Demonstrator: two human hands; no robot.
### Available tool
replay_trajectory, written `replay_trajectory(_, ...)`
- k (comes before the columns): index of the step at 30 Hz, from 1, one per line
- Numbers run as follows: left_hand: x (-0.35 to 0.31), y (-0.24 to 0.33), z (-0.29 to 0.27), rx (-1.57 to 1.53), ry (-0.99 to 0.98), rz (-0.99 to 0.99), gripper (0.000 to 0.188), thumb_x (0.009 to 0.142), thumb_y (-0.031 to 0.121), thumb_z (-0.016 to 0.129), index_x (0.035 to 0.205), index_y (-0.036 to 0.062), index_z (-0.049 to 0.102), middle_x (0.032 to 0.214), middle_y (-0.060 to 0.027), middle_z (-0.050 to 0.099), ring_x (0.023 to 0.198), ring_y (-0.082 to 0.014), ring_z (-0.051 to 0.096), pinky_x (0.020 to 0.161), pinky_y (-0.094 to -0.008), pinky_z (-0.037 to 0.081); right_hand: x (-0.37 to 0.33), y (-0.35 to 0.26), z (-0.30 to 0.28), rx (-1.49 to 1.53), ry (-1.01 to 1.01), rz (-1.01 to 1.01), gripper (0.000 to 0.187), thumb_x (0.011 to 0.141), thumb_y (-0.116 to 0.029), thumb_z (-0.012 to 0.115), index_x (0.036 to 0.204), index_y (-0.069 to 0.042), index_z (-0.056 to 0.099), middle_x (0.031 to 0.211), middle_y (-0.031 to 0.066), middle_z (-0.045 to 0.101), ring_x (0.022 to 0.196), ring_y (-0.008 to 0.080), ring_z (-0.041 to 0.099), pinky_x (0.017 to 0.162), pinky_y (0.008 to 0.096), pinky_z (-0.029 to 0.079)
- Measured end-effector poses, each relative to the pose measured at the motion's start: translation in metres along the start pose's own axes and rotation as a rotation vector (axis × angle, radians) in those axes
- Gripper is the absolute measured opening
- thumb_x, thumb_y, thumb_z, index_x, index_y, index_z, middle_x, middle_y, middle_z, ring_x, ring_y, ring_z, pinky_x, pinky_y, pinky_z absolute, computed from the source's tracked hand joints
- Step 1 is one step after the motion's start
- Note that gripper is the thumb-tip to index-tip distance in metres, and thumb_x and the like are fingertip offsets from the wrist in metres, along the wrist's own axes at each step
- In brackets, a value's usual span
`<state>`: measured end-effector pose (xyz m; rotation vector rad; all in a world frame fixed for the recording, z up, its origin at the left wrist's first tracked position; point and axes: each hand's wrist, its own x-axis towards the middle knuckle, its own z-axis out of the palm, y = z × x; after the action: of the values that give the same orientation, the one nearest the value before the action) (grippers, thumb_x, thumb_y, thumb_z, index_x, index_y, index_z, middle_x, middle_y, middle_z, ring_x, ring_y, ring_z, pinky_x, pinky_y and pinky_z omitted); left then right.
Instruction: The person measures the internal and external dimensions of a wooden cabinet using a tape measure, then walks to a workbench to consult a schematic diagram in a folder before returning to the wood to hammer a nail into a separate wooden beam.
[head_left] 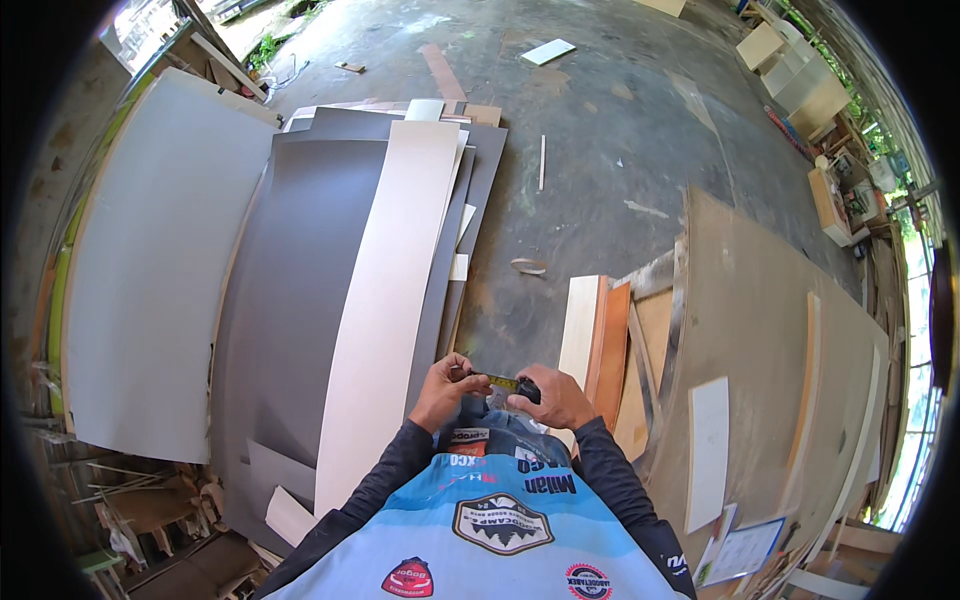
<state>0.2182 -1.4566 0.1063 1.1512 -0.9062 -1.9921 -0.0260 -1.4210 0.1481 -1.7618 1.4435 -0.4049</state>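
A tape measure (527, 391) bridges the gap between my hands in front of my waist, a short length of yellow blade (503, 382) showing beside its black case. My right hand (558, 398) is clamped around the case; the fingers of my left hand (438, 394) are pinched together at the blade's other end. Dark sleeves (385, 470) run back to my light-blue printed shirt (425, 520). Just left, a long pale board (385, 270) lies over dark grey sheets (310, 230), with a large white panel (150, 270) farther out. To my right, an orange-brown board (609, 345) sits near a broad brown panel (745, 300) bearing a white piece (708, 450). Ahead, a thin stick (543, 163) and a pale rectangular sheet (549, 52) lie on the stained grey floor (610, 150).
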Motion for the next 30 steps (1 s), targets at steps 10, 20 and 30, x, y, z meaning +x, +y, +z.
replay_trajectory(10,0.212,0.073,0.005,0.064,0.01,-0.1,0.021,0.089,0.0,0.072,0.09,0.0055,0.051,0.082,-0.0083,0.068,0.081,-0.0205,0.073,0.071,-0.0286,0.057,0.175,0.08,-0.098,0.063,-0.037,0.073,0.046,0.086,-0.044,0.068,0.105,-0.003,0.067,0.104,0.0205,0.068,0.098,0.04,0.065,0.086,0.0454,0.052)
replay_trajectory(20,0.462,0.212,0.075,0.306,-0.248,-0.16,0.02,0.089,-0.002,0.071,0.093,0.0044,0.052,0.089,-0.0099,0.071,0.083,-0.0193,0.072,0.078,-0.0305,0.057,0.316,0.153,-0.263,0.185,0.176,0.194,0.044,0.086,-0.041,0.068,0.105,-0.001,0.066,0.101,0.0207,0.068,0.096,0.0401,0.065,0.084,0.0438,0.052)
replay_trajectory(30,0.69,0.249,0.199,0.199,-0.247,-0.199,0.023,0.088,0.002,0.073,0.096,0.0056,0.051,0.085,-0.0122,0.073,0.077,-0.0193,0.073,0.062,-0.0281,0.051,0.431,0.286,-0.441,0.228,0.214,0.219,0.044,0.087,-0.04,0.068,0.108,-0.002,0.066,0.102,0.0219,0.067,0.096,0.0411,0.065,0.083,0.0447,0.051)
